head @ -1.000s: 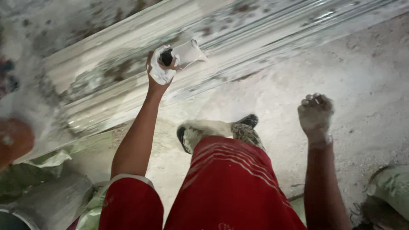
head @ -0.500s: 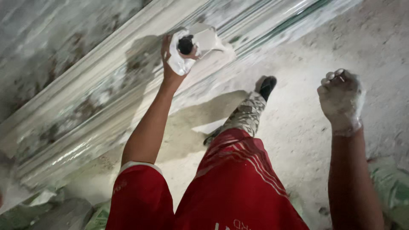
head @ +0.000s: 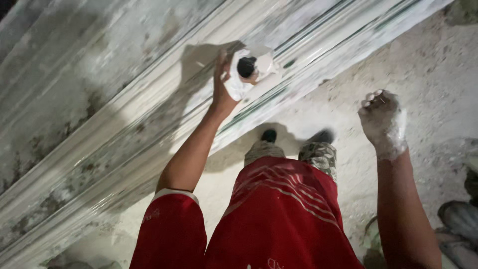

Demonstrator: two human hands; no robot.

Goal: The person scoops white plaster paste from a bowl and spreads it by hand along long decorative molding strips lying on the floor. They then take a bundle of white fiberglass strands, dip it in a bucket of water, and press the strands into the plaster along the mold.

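Overhead, left hand (head: 225, 79) clamped round crumpled white rag (head: 245, 74) against ribbed moulding (head: 124, 124); dusty right hand (head: 383, 119) loosely fisted, empty.

Left arm stretched toward 12 o'clock, wrist bent, left hand (head: 230, 79) raised, fingers curled closed in grip. Right arm extended toward 1 o'clock, right hand (head: 383, 119) loose fist, knuckles up, coated white, empty. Both forearms bare.

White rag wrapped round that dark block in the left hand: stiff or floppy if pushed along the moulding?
The crumpled white rag probably stays floppy: it bunches loosely around the dark block. Likely light, held by the left hand alone. It looks powder-coated, so it may slip.
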